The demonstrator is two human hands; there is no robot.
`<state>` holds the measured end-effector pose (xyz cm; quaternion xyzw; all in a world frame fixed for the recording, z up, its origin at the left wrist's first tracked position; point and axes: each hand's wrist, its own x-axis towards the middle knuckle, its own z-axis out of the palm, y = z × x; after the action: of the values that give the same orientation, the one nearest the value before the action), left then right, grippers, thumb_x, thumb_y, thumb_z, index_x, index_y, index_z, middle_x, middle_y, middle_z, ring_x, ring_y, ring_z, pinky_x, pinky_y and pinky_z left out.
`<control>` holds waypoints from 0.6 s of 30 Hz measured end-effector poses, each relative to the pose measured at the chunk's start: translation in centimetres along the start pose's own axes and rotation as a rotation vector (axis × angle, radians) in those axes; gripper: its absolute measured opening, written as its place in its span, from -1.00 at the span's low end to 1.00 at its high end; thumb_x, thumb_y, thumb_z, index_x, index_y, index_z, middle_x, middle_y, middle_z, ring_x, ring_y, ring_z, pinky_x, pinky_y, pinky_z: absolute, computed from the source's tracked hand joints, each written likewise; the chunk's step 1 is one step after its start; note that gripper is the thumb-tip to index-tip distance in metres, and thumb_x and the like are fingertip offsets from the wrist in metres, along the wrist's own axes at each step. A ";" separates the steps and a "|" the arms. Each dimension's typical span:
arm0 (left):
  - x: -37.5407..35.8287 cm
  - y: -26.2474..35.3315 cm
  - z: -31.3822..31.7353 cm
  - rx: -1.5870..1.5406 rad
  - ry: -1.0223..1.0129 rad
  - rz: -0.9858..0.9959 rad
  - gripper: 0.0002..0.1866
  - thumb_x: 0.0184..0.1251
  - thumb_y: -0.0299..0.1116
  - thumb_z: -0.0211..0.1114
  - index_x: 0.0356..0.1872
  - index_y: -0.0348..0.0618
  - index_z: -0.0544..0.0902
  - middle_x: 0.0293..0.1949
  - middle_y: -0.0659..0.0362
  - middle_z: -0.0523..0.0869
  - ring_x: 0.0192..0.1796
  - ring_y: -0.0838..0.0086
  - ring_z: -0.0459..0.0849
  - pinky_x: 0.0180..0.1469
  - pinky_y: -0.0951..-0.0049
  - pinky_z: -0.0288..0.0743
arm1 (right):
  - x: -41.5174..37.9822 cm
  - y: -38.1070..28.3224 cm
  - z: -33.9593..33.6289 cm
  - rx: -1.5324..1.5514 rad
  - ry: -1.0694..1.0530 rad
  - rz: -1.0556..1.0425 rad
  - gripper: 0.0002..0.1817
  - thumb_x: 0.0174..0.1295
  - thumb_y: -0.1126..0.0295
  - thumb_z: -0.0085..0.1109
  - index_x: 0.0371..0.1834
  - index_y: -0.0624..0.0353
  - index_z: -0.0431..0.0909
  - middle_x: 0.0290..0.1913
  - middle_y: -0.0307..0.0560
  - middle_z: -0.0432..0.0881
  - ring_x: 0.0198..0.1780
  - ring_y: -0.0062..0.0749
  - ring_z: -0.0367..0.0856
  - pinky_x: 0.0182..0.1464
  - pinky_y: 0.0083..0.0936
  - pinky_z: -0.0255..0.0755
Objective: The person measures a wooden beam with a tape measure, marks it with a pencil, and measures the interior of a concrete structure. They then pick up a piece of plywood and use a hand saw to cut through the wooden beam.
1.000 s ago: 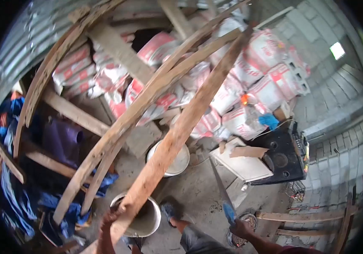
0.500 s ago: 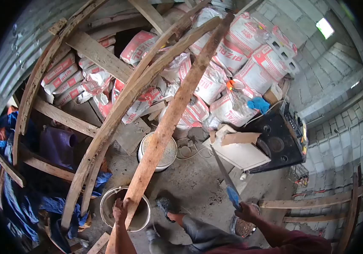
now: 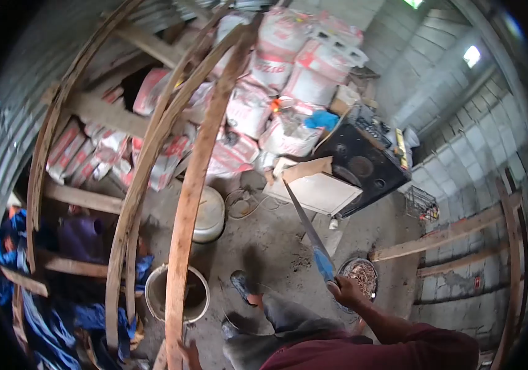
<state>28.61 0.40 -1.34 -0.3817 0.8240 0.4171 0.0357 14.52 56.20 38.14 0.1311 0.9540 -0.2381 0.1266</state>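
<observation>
Two hands: right hand [image 3: 345, 290] grips one saw [image 3: 311, 237]; left hand [image 3: 188, 353] one plank [image 3: 191, 197].

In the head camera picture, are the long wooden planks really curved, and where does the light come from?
Head view: fisheye distortion bows the long plank and the block wall; dark corners frame the round image; daylight enters by a small wall opening; the left side stays dim; the saw looks sharp.

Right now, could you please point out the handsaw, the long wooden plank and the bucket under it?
handsaw [image 3: 306, 223]: head view, middle of the blade.
long wooden plank [image 3: 195, 179]: head view, middle of its length.
bucket [image 3: 153, 295]: head view, left part of the rim.
</observation>
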 end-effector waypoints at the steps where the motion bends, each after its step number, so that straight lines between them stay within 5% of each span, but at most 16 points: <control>1: -1.1 1.3 -1.2 -0.049 -0.087 -0.093 -0.18 0.30 -0.16 0.41 0.46 -0.36 0.24 0.29 -0.11 0.46 0.27 0.20 0.44 0.28 0.34 0.35 | 0.3 -0.1 -0.7 -0.006 0.037 -0.024 -0.59 0.31 0.05 0.25 -0.23 0.25 0.54 -0.38 0.27 0.63 -0.27 0.26 0.66 -0.24 -0.04 0.48; 8: -7.1 5.4 -2.1 -0.079 -0.250 -0.391 -0.31 0.39 -0.12 0.30 0.42 -0.21 0.31 0.13 0.05 0.59 -0.01 0.36 0.51 -0.02 0.42 0.38 | 12.4 1.5 -5.8 0.021 0.209 -0.176 -0.53 0.23 -0.03 0.33 -0.26 0.23 0.56 -0.40 0.24 0.64 -0.30 0.25 0.65 -0.28 -0.06 0.48; 15: -11.8 13.4 5.9 -0.130 -0.185 -0.632 -0.44 0.47 -0.08 0.20 0.39 -0.07 0.37 -0.03 0.20 0.72 -0.28 0.52 0.58 -0.33 0.50 0.42 | 41.9 10.8 -8.2 -0.220 0.335 -0.379 -0.56 0.14 -0.04 0.37 -0.22 0.13 0.62 -0.36 0.07 0.71 -0.28 0.09 0.70 -0.22 -0.10 0.56; 18: -13.1 21.7 11.4 -0.244 -0.211 -0.184 -0.41 0.45 -0.10 0.28 0.39 -0.14 0.40 -0.10 0.17 0.66 -0.25 0.50 0.57 -0.32 0.49 0.44 | 54.1 12.6 -9.9 -0.153 0.299 -0.368 -0.58 0.11 0.01 0.41 -0.25 0.15 0.63 -0.32 0.11 0.71 -0.25 0.10 0.70 -0.19 -0.07 0.54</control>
<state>20.55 24.23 10.50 -0.4109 0.7208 0.5466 0.1135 -33.86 82.08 24.82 -0.0209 0.9852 -0.1620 -0.0518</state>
